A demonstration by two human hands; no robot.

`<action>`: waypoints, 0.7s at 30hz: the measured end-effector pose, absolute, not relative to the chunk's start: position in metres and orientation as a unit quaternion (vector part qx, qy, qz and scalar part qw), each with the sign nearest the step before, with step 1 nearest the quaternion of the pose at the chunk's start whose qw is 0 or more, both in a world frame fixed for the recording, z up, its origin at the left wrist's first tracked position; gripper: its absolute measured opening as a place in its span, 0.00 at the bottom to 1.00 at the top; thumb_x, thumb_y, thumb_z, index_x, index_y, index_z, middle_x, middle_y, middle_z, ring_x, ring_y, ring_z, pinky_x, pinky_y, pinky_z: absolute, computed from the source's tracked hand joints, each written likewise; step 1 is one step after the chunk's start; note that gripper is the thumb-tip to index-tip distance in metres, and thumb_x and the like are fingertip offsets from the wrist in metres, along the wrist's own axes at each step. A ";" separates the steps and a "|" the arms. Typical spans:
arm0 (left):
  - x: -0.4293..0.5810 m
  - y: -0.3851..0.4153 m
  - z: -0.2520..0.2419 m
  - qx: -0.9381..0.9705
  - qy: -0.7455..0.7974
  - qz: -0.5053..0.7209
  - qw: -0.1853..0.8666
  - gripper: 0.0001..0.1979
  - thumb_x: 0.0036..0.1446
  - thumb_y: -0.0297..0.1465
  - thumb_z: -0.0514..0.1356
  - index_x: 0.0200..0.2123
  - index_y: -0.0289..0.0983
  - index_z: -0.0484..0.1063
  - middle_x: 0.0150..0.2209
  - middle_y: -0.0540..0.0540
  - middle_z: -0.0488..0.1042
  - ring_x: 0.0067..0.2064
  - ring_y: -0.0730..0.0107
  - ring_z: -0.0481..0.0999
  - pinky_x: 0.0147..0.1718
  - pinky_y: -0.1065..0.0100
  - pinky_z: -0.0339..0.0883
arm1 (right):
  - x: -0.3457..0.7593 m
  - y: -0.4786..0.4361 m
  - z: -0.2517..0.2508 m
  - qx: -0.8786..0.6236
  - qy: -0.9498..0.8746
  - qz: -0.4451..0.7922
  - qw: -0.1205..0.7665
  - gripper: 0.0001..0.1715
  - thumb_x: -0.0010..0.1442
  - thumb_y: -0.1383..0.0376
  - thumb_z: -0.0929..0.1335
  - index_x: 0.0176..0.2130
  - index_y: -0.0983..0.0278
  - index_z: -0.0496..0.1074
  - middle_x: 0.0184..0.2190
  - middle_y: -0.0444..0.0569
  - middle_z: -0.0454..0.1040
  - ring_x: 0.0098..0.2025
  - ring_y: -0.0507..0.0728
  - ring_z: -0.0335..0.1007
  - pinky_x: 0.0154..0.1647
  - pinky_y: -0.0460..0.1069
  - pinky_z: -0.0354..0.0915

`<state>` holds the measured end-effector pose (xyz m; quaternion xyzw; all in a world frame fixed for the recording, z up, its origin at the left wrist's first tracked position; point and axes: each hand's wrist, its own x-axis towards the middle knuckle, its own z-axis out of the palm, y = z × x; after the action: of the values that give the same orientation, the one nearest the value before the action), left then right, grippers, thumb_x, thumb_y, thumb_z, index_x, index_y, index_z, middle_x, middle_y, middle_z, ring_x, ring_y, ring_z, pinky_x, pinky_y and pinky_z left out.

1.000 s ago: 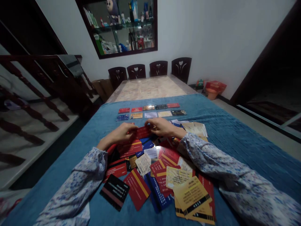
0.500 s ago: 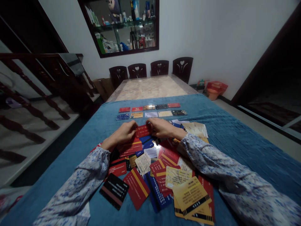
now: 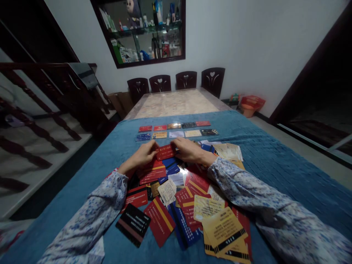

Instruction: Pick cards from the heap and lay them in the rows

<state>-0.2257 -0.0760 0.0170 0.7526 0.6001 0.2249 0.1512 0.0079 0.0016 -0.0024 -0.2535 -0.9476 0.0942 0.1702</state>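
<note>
My left hand [image 3: 141, 157] and my right hand [image 3: 189, 151] both pinch one red card [image 3: 166, 151], one at each end, just above the far edge of a loose pile of cards [image 3: 187, 201]. The pile holds red, yellow, blue, black and white cards, spread over a blue cloth [image 3: 275, 161]. Beyond my hands lie two neat rows of cards [image 3: 176, 130], side by side. My sleeves are white with a blue flower print.
A bare marble tabletop [image 3: 176, 102] runs on past the cloth to several dark chairs [image 3: 173, 81] at the wall. A dark wooden stair railing [image 3: 41, 106] stands at the left. A glass wall cabinet [image 3: 143, 31] hangs above, and an orange bag [image 3: 251, 103] sits on the floor at the right.
Both hands have kept their hold on the red card and shifted it slightly away from me, its left end tilting up a little. The pile and rows have not moved.
</note>
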 end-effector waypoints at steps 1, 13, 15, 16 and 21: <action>-0.226 -0.075 0.016 0.749 0.603 0.230 0.146 0.07 0.55 0.31 0.57 0.38 0.38 0.68 0.36 0.46 0.80 0.38 0.63 0.79 0.40 0.64 0.72 | 0.008 0.001 -0.002 -0.255 -0.948 0.088 0.167 0.21 0.57 0.72 0.69 0.52 0.68 0.71 0.48 0.58 0.74 0.48 0.61 0.70 0.45 0.52 0.63; -0.229 -0.075 0.011 0.760 0.605 0.210 0.112 0.20 0.50 0.36 0.65 0.46 0.36 0.71 0.44 0.41 0.79 0.44 0.57 0.78 0.44 0.59 0.73 | 0.012 0.017 -0.009 -0.243 -0.943 0.104 0.204 0.18 0.57 0.71 0.69 0.48 0.67 0.70 0.44 0.57 0.74 0.44 0.60 0.68 0.43 0.51 0.62; -0.228 -0.077 0.011 0.762 0.605 0.209 0.097 0.22 0.49 0.36 0.67 0.47 0.36 0.71 0.46 0.39 0.78 0.46 0.55 0.78 0.47 0.57 0.72 | 0.014 0.021 -0.011 -0.232 -0.943 0.110 0.213 0.18 0.56 0.71 0.69 0.48 0.67 0.70 0.44 0.56 0.75 0.44 0.60 0.68 0.43 0.51 0.61; -0.227 -0.077 0.011 0.763 0.604 0.208 0.092 0.22 0.49 0.36 0.68 0.47 0.36 0.71 0.47 0.39 0.77 0.47 0.54 0.77 0.48 0.56 0.72 | 0.014 0.023 -0.012 -0.226 -0.943 0.113 0.218 0.18 0.55 0.71 0.69 0.47 0.66 0.70 0.43 0.56 0.75 0.44 0.60 0.68 0.44 0.51 0.61; -0.224 -0.079 0.010 0.769 0.607 0.191 0.058 0.20 0.53 0.35 0.67 0.48 0.36 0.70 0.46 0.39 0.77 0.47 0.54 0.77 0.47 0.56 0.71 | 0.016 0.026 -0.015 -0.209 -0.943 0.125 0.228 0.17 0.55 0.70 0.69 0.47 0.67 0.70 0.43 0.56 0.76 0.44 0.61 0.68 0.44 0.51 0.61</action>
<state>-0.2241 -0.0792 0.0105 0.7694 0.6069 0.1907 0.0577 0.0158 0.0263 -0.0150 -0.2090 -0.9427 0.1247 0.2282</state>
